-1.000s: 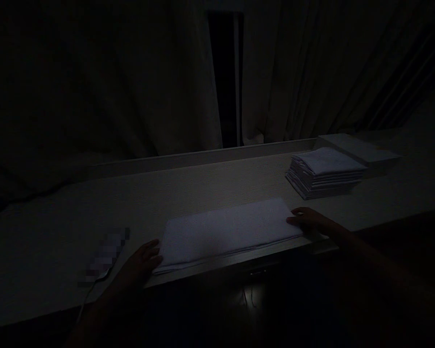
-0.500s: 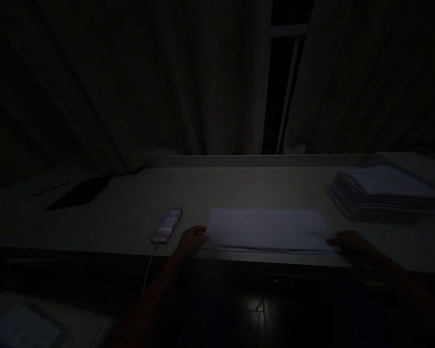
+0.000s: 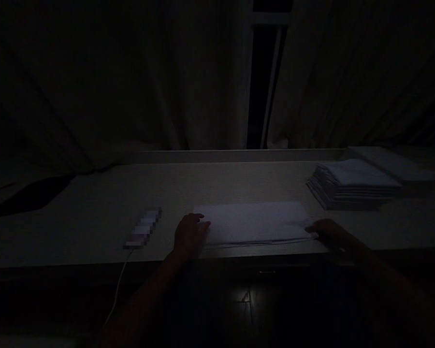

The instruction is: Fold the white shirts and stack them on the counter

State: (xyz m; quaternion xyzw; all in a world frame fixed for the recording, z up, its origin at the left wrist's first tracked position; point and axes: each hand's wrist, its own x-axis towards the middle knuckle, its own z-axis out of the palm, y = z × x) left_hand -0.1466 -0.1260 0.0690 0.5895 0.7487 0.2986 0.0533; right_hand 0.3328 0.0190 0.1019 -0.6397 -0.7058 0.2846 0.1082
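A folded white cloth [image 3: 253, 222] lies flat near the front edge of the desk [image 3: 217, 186], its long side towards me. My left hand [image 3: 190, 234] rests at the cloth's left end, fingers spread, with the thumb and fingertips over its edge. At the right end, my right hand [image 3: 326, 229] pinches the near corner between thumb and fingers. Dim light hides the finer detail of the fabric. To the right behind my right hand stands a stack of similar folded white cloths [image 3: 358, 181].
A blurred-out phone [image 3: 144, 228] lies left of the cloth, its white cable [image 3: 119, 285] hanging over the front edge. A pale box-like object [image 3: 395, 164] sits behind the stack. At far left is a dark flat item [image 3: 32, 193]. Curtains [image 3: 203, 77] hang behind the desk.
The view has turned rightward, so everything sits further left. My left hand has moved onto the cloth's left end and its fingers have spread. My right hand still pinches the right corner.
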